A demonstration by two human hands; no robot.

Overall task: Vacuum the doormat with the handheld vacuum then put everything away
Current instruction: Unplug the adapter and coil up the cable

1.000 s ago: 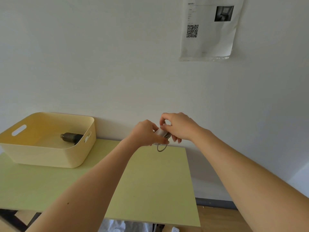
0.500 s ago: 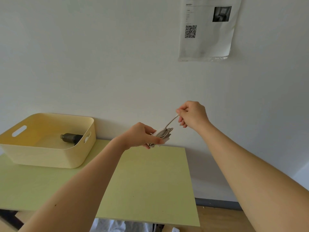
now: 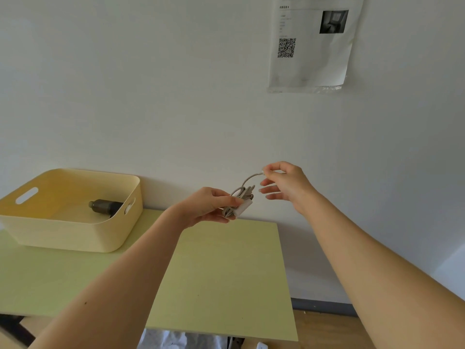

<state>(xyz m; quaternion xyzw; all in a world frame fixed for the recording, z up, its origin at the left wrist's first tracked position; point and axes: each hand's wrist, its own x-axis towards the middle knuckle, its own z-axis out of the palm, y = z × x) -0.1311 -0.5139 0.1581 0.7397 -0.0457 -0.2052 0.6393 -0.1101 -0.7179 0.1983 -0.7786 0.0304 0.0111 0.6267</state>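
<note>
Currently the cable (image 3: 241, 197) is a grey coiled bundle with a small white block against it, held in the air. The left hand (image 3: 208, 206) grips the bundle, thumb on top and fingers curled underneath. One loose strand rises out of the coil, up and to the right, to the right hand (image 3: 286, 185). That hand pinches the strand's end between thumb and forefinger; its other three fingers are stretched out and touch nothing. The hands are near each other but apart, with the right one higher.

Bin (image 3: 75, 233): well to the left of the left hand, standing on the table (image 3: 221, 273) close to the wall (image 3: 151, 96). It is cream-yellow with rounded corners and a slot handle in each of two sides. Inside it a dark cylinder (image 3: 105, 206) lies on its side, close to the bin wall nearest the left hand, narrow end pointing away from the hands. Cannot tell whether this is the vacuum.

The table has a pale green top that lies below both hands, and both forearms reach out over it. Its far right corner sits under the gap between the hands.

The wall is white, directly behind the hands. A paper sheet (image 3: 312, 46) is fixed to it high above the right hand, with a QR code (image 3: 286, 47) and a dark photo; the text is too small to read.

Below the right forearm are a grey baseboard (image 3: 322, 304) and a wood floor (image 3: 324, 331).
</note>
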